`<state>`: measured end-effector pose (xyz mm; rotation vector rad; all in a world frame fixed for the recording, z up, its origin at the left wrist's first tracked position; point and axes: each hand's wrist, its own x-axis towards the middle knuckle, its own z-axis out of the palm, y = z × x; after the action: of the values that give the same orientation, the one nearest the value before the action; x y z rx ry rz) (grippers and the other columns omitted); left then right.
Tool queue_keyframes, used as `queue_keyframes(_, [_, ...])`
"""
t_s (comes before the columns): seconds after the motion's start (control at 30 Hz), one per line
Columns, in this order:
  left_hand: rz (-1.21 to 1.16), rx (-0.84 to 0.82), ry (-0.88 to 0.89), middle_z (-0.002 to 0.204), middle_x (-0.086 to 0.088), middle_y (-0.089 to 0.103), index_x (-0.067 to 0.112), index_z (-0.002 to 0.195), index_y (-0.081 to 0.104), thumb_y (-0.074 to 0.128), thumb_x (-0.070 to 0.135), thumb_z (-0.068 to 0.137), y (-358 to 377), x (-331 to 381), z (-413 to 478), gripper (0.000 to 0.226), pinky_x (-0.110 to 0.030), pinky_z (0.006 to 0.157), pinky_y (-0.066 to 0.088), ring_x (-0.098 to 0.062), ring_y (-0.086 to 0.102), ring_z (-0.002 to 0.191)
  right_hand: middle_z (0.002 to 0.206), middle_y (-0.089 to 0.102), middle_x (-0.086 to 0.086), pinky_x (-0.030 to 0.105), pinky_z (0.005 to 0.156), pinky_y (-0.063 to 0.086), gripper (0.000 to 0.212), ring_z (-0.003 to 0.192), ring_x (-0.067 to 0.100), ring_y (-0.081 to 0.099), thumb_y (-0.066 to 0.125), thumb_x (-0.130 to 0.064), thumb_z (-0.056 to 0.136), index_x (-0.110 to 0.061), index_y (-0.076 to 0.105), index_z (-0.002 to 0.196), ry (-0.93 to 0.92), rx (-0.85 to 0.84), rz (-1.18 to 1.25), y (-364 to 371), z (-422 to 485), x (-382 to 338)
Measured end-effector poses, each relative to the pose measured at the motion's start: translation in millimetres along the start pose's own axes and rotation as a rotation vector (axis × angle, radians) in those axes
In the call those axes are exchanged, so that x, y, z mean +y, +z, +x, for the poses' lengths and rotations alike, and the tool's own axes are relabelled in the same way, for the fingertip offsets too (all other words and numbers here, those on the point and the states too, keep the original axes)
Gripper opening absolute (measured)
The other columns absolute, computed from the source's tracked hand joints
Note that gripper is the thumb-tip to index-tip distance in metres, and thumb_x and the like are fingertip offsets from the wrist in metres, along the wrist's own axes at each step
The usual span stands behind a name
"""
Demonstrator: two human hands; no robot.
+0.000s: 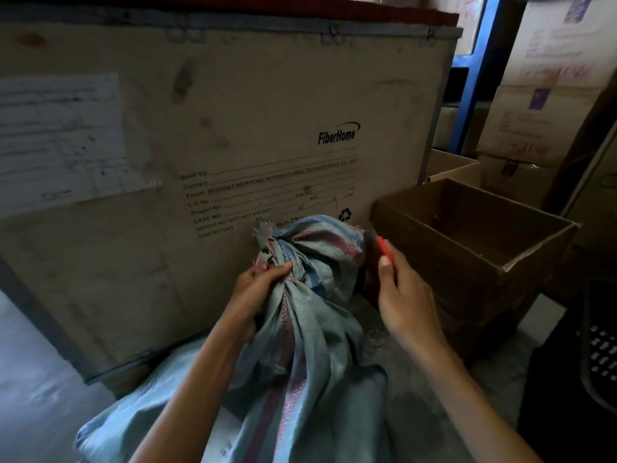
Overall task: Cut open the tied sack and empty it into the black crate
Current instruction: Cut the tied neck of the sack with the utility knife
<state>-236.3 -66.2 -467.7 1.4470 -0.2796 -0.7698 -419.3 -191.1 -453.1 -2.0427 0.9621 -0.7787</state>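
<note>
Sack point(300, 329) grey-blue woven, red stripe, neck bunched, tied with red string point(263, 264).

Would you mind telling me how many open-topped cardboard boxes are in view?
2: a brown box right of the sack, and a paler box just behind it. More may be hidden behind the stacked cartons.
</note>
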Motion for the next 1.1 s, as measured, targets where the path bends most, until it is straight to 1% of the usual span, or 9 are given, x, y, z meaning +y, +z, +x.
queue_keyframes(0.07, [-0.006, 0.040, 0.077, 0.098, -0.014, 0.081, 0.009, 0.107, 0.074, 0.082, 0.021, 0.083, -1, 8, 3, 0.027, -0.042, 0.085, 0.063, -0.031, 0.078, 0.091, 0.099, 0.052, -0.003, 0.025, 0.074, 0.041, 0.046, 0.088, 0.007, 0.048, 0.022, -0.042, 0.105, -0.043, 0.030, 0.150, -0.182, 0.001, -0.171, 2, -9, -3])
queue_keyframes(0.13, [0.031, 0.073, 0.158, 0.094, -0.009, 0.082, 0.011, 0.104, 0.074, 0.083, 0.020, 0.081, -2, 15, 5, 0.026, -0.037, 0.076, 0.063, -0.024, 0.079, 0.083, 0.092, 0.045, -0.007, 0.029, 0.075, 0.046, 0.046, 0.083, 0.008, 0.044, 0.019, -0.045, 0.103, -0.047, 0.028, 0.148, -0.308, 0.026, -0.313, 4, -18, -4])
queue_keyframes(0.27, [0.113, 0.105, 0.256, 0.083, -0.003, 0.081, 0.009, 0.100, 0.073, 0.083, 0.021, 0.082, -2, 22, 0, 0.024, -0.032, 0.072, 0.059, -0.016, 0.079, 0.075, 0.102, 0.049, -0.004, 0.032, 0.078, 0.051, 0.048, 0.091, 0.010, 0.046, 0.028, -0.049, 0.097, -0.050, 0.017, 0.144, -0.403, 0.026, -0.425, 12, -30, -6])
queue_keyframes(0.37, [0.153, 0.118, 0.278, 0.078, 0.001, 0.081, 0.011, 0.097, 0.073, 0.081, 0.024, 0.084, 0, 22, -4, 0.021, -0.027, 0.068, 0.057, -0.011, 0.078, 0.069, 0.113, 0.048, -0.003, 0.026, 0.086, 0.049, 0.050, 0.097, 0.008, 0.045, 0.033, -0.050, 0.099, -0.052, 0.008, 0.142, -0.388, -0.040, -0.412, 14, -33, -6])
queue_keyframes(0.53, [0.202, 0.144, 0.294, 0.064, 0.004, 0.076, 0.012, 0.087, 0.072, 0.081, 0.029, 0.083, -2, 22, -9, 0.020, -0.025, 0.061, 0.050, -0.004, 0.072, 0.056, 0.110, 0.042, -0.009, 0.017, 0.079, 0.047, 0.050, 0.093, 0.004, 0.048, 0.030, -0.055, 0.099, -0.055, 0.019, 0.148, -0.390, -0.130, -0.395, 16, -39, -13])
queue_keyframes(0.63, [0.209, 0.149, 0.294, 0.067, 0.001, 0.078, 0.011, 0.085, 0.074, 0.083, 0.030, 0.080, -3, 23, -10, 0.022, -0.029, 0.066, 0.053, -0.010, 0.075, 0.061, 0.107, 0.042, -0.011, 0.018, 0.077, 0.049, 0.050, 0.090, 0.003, 0.049, 0.030, -0.056, 0.099, -0.055, 0.021, 0.148, -0.385, -0.152, -0.396, 18, -42, -14])
queue_keyframes(0.77, [0.244, 0.143, 0.297, 0.071, 0.000, 0.079, 0.014, 0.082, 0.074, 0.083, 0.031, 0.080, -4, 25, -12, 0.020, -0.034, 0.074, 0.058, -0.015, 0.076, 0.067, 0.106, 0.041, -0.012, 0.015, 0.072, 0.039, 0.051, 0.087, 0.002, 0.046, 0.031, -0.057, 0.100, -0.053, 0.022, 0.150, -0.386, -0.172, -0.381, 19, -45, -17])
queue_keyframes(0.87, [0.252, 0.149, 0.304, 0.076, -0.004, 0.080, 0.011, 0.083, 0.075, 0.083, 0.030, 0.080, -4, 26, -13, 0.021, -0.040, 0.080, 0.061, -0.022, 0.078, 0.074, 0.107, 0.043, -0.010, 0.020, 0.076, 0.047, 0.052, 0.090, 0.006, 0.051, 0.032, -0.057, 0.100, -0.052, 0.021, 0.150, -0.384, -0.171, -0.369, 18, -48, -19])
queue_keyframes(1.1, [0.282, 0.169, 0.296, 0.078, -0.007, 0.080, 0.009, 0.086, 0.074, 0.084, 0.033, 0.079, -3, 27, -16, 0.027, -0.042, 0.083, 0.062, -0.023, 0.078, 0.075, 0.108, 0.046, -0.009, 0.019, 0.072, 0.040, 0.052, 0.090, 0.006, 0.050, 0.031, -0.058, 0.099, -0.050, 0.022, 0.151, -0.367, -0.184, -0.380, 15, -51, -22])
